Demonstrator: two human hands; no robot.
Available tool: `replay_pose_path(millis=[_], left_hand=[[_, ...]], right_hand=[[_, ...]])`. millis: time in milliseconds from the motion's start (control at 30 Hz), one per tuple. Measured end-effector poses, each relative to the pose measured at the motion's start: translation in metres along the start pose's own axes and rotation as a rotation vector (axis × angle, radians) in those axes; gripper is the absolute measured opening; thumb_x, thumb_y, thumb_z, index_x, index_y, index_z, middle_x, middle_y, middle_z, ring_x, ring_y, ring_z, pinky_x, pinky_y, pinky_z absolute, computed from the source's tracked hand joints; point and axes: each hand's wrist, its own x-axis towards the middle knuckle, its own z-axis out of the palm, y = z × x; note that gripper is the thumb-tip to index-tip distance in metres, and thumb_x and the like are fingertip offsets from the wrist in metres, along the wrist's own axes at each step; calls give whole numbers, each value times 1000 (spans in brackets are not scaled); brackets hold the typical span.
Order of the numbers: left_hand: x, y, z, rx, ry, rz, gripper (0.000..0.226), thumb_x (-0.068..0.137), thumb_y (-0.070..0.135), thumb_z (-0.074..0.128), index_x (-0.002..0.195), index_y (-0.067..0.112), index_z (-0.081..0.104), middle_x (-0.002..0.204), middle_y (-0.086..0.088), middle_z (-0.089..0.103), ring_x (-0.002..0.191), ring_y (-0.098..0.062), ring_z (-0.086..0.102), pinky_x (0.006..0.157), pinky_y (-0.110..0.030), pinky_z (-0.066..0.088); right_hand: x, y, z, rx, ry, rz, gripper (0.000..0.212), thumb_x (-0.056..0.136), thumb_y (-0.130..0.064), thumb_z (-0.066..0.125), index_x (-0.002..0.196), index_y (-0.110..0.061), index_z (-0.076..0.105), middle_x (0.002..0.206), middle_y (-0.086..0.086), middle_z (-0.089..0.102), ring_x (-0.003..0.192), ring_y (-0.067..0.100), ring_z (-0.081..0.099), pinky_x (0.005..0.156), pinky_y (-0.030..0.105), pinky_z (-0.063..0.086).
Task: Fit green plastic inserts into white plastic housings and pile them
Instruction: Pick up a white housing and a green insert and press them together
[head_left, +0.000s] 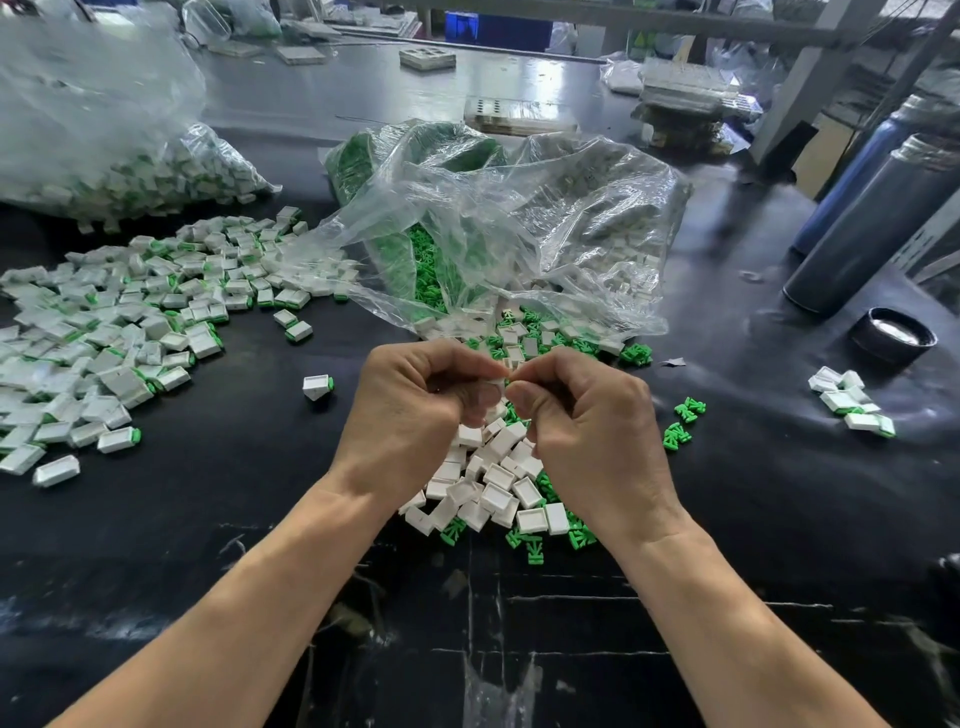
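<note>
Both hands meet fingertip to fingertip over the loose stock: your left hand (410, 400) and right hand (587, 415) each have fingers curled in, pinching something small between them. A sliver of white shows at the contact point, probably a housing; the insert itself is hidden, so I can't tell whether it's seated yet. Held up off the bench and close to you, likely so you can line up the fit by eye.

Largest to smallest:
- Black bench top (208, 519), scuffed, with taped or scratched lines near your edge. Workshop behind it: shelving frame, trays, blue bin.
- Clear bag of finished parts (104, 156) far left, well out of reach, so it reads as done stock.
- Open clear bag (519, 218) straight ahead, spilling green inserts and white housings toward you. Mouth faces you, feeds by hand.
- Assembled pile (114, 322) to your left, white with green showing. Big already; drop side for your left hand.
- Two dark cylinders (878, 218) right, plus a black cap (893, 335) near them.
- Empty white housings (493, 483) directly under your hands, green inserts (530, 545) mixed along the near edge. Shortest possible reach.
- Small cluster of assembled pieces (852, 402) far right, apart from the main pile; purpose unclear.
</note>
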Motion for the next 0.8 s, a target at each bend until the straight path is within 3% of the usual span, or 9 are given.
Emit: replay_pose_path(millis=[200, 367, 633, 733, 800], left_hand=[[-1, 4, 1, 12, 3, 6, 38, 82, -24, 60, 85, 9, 79, 72, -6, 75, 61, -12, 66, 62, -25, 59], [-3, 5, 1, 34, 17, 19, 43, 81, -25, 58, 83, 12, 79, 72, -3, 76, 60, -11, 66, 61, -23, 59], [-4, 2, 3, 116, 16, 77, 32, 81, -16, 71, 84, 15, 80, 72, -3, 74, 62, -14, 65, 62, -25, 59], [-3, 0, 5, 50, 46, 47, 31, 83, -18, 67, 87, 9, 80, 75, -8, 76, 64, -16, 67, 63, -26, 60], [-1, -2, 4, -6, 62, 17, 24, 84, -16, 68, 90, 5, 80, 77, -13, 76, 64, -16, 66, 63, -27, 60]], right_hand=[[-2, -2, 1, -63, 31, -45, 5, 91, -8, 76, 90, -12, 76, 75, -4, 71, 65, 6, 61, 59, 15, 45], [-3, -6, 1, -117, 28, -89, 4, 92, -6, 75, 95, -6, 76, 82, 2, 73, 75, 17, 66, 69, 35, 54], [-3, -4, 1, -166, 25, -107, 2, 92, -8, 75, 92, -6, 76, 79, 3, 73, 72, 19, 66, 67, 38, 53], [-3, -1, 3, -17, 40, -16, 5, 91, -9, 76, 91, -14, 78, 74, -4, 71, 66, 12, 64, 62, 33, 54], [-2, 1, 6, 132, 37, 82, 10, 92, -8, 76, 90, -17, 78, 70, -5, 70, 63, 16, 65, 61, 40, 58]])
